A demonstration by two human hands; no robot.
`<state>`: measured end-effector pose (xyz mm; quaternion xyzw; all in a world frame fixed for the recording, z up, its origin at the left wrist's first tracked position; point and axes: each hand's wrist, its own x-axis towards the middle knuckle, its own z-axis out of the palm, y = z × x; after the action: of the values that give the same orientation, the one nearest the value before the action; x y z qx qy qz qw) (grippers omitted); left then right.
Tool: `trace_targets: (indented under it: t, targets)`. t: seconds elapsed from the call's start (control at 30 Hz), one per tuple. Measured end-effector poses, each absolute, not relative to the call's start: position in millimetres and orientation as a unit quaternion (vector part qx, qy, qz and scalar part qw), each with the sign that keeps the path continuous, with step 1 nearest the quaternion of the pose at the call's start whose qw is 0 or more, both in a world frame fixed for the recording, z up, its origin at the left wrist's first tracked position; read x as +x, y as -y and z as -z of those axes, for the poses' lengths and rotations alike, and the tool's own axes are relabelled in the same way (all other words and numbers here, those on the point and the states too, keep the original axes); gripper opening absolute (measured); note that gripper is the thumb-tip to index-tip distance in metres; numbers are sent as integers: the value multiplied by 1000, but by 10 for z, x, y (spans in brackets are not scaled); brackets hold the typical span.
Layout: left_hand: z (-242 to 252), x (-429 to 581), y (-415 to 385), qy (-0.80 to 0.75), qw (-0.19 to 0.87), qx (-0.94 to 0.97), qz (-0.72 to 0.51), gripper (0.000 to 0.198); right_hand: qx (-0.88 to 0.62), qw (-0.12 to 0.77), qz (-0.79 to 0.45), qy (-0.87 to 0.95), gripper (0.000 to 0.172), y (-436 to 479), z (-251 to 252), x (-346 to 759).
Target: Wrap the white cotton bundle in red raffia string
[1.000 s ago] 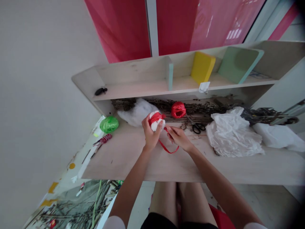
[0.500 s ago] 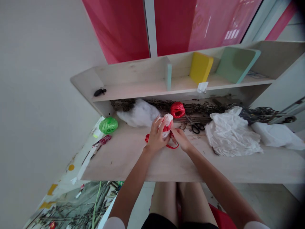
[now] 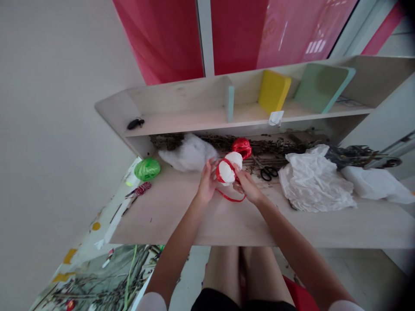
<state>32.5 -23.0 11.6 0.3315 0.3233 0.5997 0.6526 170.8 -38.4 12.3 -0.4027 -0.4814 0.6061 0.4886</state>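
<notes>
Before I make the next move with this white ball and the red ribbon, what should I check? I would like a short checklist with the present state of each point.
1. White ball gripped between left hand and right hand, above the desk: ok.
2. Red ribbon lies around the ball: ok, bands cross it.
3. Loose ribbon loop free of snags: ok, it hangs below the hands.
4. Ribbon end pinched by a hand: cannot tell, fingers hide it.
5. Scissors probably within reach: ok, just beyond the right hand.
6. Ribbon joined to the red spool: cannot tell.
</notes>
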Motion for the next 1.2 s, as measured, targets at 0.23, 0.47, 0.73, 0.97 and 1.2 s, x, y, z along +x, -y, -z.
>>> trace_targets:
  t: [0.23,0.47,0.73,0.97,1.2]
  targets:
    - [-183,194,214,-283,805,268,-448,39,-408,460,-480,626,52,367,-94,1703]
    - [-96,142,104,-338,729,318,-503,18,-499,425,-331,679,43,282,71,1775]
    - [-168,3,25,-337,724,160,-580,26,-490,457,-303,678,35,275,30,1795]
    - [-192,-111,1,-271,765,107,-574,40,-498,509,-283,642,32,225,78,1824]
    - [-218,-199,-25,-265,747,99,-602,36,-464,550,-321,616,35,233,14,1844]
